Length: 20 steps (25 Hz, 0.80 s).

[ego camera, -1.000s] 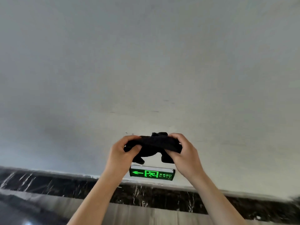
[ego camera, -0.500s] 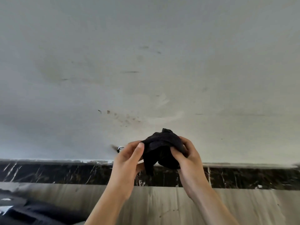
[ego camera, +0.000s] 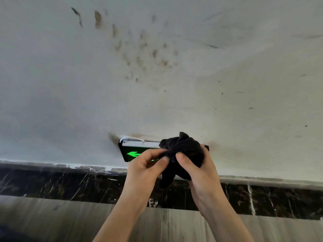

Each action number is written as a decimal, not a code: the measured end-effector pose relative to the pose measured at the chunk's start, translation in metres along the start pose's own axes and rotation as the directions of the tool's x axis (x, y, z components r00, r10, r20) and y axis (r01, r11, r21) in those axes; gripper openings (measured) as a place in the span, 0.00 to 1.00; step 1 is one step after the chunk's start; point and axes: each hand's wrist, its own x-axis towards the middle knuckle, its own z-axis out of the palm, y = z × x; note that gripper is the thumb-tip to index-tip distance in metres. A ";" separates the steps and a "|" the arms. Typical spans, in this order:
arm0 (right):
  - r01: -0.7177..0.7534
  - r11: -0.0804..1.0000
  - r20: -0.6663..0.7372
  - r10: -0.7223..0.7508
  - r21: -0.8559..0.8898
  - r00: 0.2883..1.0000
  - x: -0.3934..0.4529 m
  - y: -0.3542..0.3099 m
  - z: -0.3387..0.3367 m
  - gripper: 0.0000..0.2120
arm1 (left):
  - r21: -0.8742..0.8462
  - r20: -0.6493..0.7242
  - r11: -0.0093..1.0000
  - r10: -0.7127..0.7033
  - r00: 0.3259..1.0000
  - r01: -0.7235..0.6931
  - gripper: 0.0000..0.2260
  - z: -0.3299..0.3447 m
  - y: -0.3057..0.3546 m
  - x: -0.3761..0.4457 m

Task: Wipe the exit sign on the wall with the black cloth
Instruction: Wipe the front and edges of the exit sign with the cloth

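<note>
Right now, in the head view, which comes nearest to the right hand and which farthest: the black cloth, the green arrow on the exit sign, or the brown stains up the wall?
1. Black cloth: bunched in the right hand.
2. Green arrow: to the left, past the left hand.
3. Brown stains: high on the wall, well above the sign.
</note>
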 end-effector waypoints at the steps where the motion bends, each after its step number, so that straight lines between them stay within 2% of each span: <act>1: 0.011 1.000 -0.004 -0.011 0.023 1.000 0.007 0.017 0.000 0.18 | 0.002 -0.001 1.000 0.010 1.000 -0.010 0.12 -0.007 -0.015 0.004; 5: 0.004 0.990 -0.003 -0.004 0.138 1.000 0.022 0.058 0.001 0.19 | 0.047 0.002 0.996 0.071 0.997 -0.071 0.14 -0.027 -0.050 0.011; 7: 0.007 0.987 0.009 -0.008 0.160 1.000 0.025 0.067 0.002 0.22 | 0.165 -0.067 0.970 0.189 0.980 -0.176 0.14 -0.036 -0.049 0.020; 9: 0.014 0.985 0.019 -0.017 0.172 1.000 0.027 0.072 -0.001 0.22 | 0.385 -0.130 0.870 0.382 0.915 -0.309 0.11 -0.044 -0.037 0.032; 10: 0.016 0.983 0.023 -0.020 0.184 1.000 0.028 0.074 -0.003 0.22 | 0.506 -0.121 0.775 0.498 0.859 -0.379 0.08 -0.048 -0.029 0.039; 11: 0.015 0.980 0.022 -0.020 0.196 1.000 0.027 0.075 -0.006 0.23 | 0.631 -0.081 0.637 0.622 0.779 -0.443 0.09 -0.051 -0.020 0.047; 13: 0.014 0.975 0.023 -0.020 0.224 1.000 0.026 0.078 -0.011 0.22 | 0.819 0.114 0.235 0.828 0.549 -0.524 0.17 -0.057 -0.001 0.070; 15: 0.032 0.967 0.038 -0.043 0.251 0.998 0.025 0.079 -0.016 0.22 | 0.848 0.402 -0.214 0.857 0.324 -0.485 0.20 -0.059 0.023 0.097; 16: 0.043 0.965 0.047 -0.057 0.258 0.997 0.025 0.079 -0.018 0.23 | 0.810 0.522 -0.386 0.817 0.244 -0.441 0.21 -0.060 0.035 0.111; 17: 0.052 0.963 0.048 -0.067 0.263 0.997 0.025 0.079 -0.019 0.24 | 0.761 0.614 -0.513 0.767 0.186 -0.397 0.23 -0.060 0.046 0.124; 18: 0.062 0.961 0.045 -0.077 0.268 0.996 0.026 0.080 -0.021 0.24 | 0.720 0.673 -0.598 0.726 0.143 -0.352 0.24 -0.059 0.055 0.135; 20: 0.083 0.957 0.038 -0.098 0.277 0.994 0.029 0.081 -0.024 0.25 | 0.675 0.726 -0.687 0.682 0.081 -0.268 0.27 -0.058 0.068 0.154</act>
